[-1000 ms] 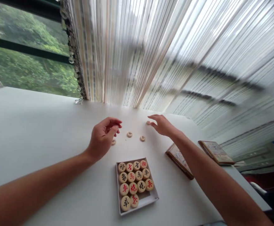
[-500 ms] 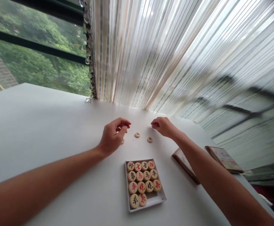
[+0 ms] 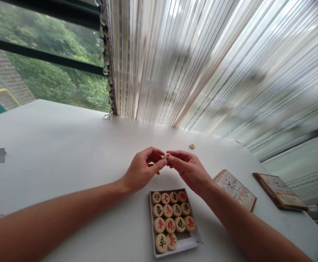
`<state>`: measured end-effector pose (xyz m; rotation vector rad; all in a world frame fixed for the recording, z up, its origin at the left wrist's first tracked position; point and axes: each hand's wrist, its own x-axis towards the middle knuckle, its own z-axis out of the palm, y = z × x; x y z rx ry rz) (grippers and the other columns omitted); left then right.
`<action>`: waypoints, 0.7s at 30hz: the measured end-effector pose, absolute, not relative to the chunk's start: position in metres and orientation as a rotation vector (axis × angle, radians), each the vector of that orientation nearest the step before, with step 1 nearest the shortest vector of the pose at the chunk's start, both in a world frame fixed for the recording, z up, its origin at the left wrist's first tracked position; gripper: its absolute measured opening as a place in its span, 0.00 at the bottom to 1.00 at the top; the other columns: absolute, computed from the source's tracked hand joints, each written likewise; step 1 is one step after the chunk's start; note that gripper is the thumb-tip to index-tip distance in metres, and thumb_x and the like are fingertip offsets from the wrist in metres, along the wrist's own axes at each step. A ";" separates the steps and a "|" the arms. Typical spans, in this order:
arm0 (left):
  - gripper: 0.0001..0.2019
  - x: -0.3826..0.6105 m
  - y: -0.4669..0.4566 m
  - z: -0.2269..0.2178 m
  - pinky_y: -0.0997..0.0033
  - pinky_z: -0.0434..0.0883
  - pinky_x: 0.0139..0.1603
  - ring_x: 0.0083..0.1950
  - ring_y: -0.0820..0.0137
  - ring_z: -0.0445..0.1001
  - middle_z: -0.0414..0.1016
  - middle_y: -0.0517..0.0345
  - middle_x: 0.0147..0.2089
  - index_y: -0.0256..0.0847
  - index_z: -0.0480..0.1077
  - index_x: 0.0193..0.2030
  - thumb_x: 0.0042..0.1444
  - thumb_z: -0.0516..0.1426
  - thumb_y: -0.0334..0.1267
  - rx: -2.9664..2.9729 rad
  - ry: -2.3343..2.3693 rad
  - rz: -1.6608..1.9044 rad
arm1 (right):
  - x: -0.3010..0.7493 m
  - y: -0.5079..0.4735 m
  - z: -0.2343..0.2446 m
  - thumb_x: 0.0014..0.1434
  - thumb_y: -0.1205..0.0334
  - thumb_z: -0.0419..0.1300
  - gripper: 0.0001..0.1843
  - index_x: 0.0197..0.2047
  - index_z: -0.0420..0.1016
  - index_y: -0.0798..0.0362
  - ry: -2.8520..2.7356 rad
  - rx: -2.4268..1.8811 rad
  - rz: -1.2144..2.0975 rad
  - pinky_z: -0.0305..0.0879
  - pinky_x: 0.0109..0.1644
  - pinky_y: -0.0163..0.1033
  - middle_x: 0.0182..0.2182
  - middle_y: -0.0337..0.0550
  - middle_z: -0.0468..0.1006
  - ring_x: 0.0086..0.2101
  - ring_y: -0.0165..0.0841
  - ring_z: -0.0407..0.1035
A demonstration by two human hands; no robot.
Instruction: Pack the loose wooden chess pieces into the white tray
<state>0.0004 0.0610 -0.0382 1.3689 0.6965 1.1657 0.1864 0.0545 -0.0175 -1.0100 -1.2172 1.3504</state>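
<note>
Between the fingertips of both hands is a small round Chinese chess piece (image 3: 166, 156). My left hand (image 3: 145, 168) pinches it from one side, its other fingers loosely curled. From the opposite side my right hand (image 3: 189, 168) grips it with thumb and fingers. The hands hide part of the tabletop behind them. Nearer to me, a shallow open box (image 3: 194, 242) holds rows of wooden pieces with red and black characters, with a gap at its front right. Another Chinese chess piece (image 3: 192, 146) lies beyond my right hand.
Two flat patterned boxes lie at the right, one (image 3: 238, 189) partly behind my right forearm and one (image 3: 280, 191) near the table edge. The white table (image 3: 66, 153) meets a string curtain (image 3: 159, 72) at the back and a window at the left.
My hands have come together and now hold a piece between them. The loose pieces between the hands are no longer visible; one beyond my right hand now shows. The view has shifted slightly.
</note>
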 end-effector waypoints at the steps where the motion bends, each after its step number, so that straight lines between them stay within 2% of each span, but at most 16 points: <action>1: 0.13 0.001 0.061 -0.038 0.71 0.78 0.34 0.41 0.66 0.81 0.82 0.50 0.39 0.36 0.76 0.46 0.62 0.68 0.43 1.364 0.695 1.159 | 0.187 0.054 -0.018 0.51 0.53 0.80 0.17 0.41 0.89 0.50 -1.202 -1.004 1.371 0.75 0.44 0.39 0.35 0.43 0.88 0.35 0.31 0.77; 5: 0.12 0.002 0.060 -0.038 0.72 0.78 0.34 0.42 0.66 0.82 0.84 0.50 0.40 0.35 0.79 0.46 0.63 0.67 0.42 1.347 0.693 1.147 | 0.192 0.053 -0.019 0.53 0.55 0.80 0.14 0.42 0.90 0.50 -1.177 -0.995 1.401 0.78 0.44 0.40 0.35 0.45 0.88 0.34 0.33 0.79; 9: 0.10 0.003 0.058 -0.034 0.77 0.78 0.32 0.33 0.74 0.78 0.83 0.55 0.36 0.35 0.82 0.45 0.63 0.68 0.40 1.366 0.694 1.173 | 0.199 0.051 -0.023 0.56 0.58 0.79 0.11 0.43 0.90 0.48 -1.221 -0.966 1.382 0.80 0.41 0.39 0.33 0.43 0.88 0.31 0.32 0.81; 12: 0.07 0.004 0.058 -0.032 0.80 0.77 0.32 0.31 0.77 0.76 0.83 0.57 0.34 0.36 0.83 0.43 0.63 0.68 0.38 1.372 0.681 1.201 | 0.201 0.049 -0.023 0.59 0.60 0.78 0.09 0.44 0.90 0.47 -1.285 -0.929 1.339 0.80 0.41 0.38 0.34 0.42 0.88 0.33 0.32 0.82; 21: 0.06 0.001 0.057 -0.029 0.83 0.78 0.32 0.31 0.78 0.78 0.85 0.58 0.33 0.38 0.85 0.44 0.61 0.70 0.35 1.395 0.699 1.236 | 0.191 0.044 -0.008 0.55 0.62 0.79 0.08 0.39 0.90 0.49 -1.394 -0.840 1.202 0.80 0.42 0.37 0.33 0.41 0.87 0.34 0.31 0.80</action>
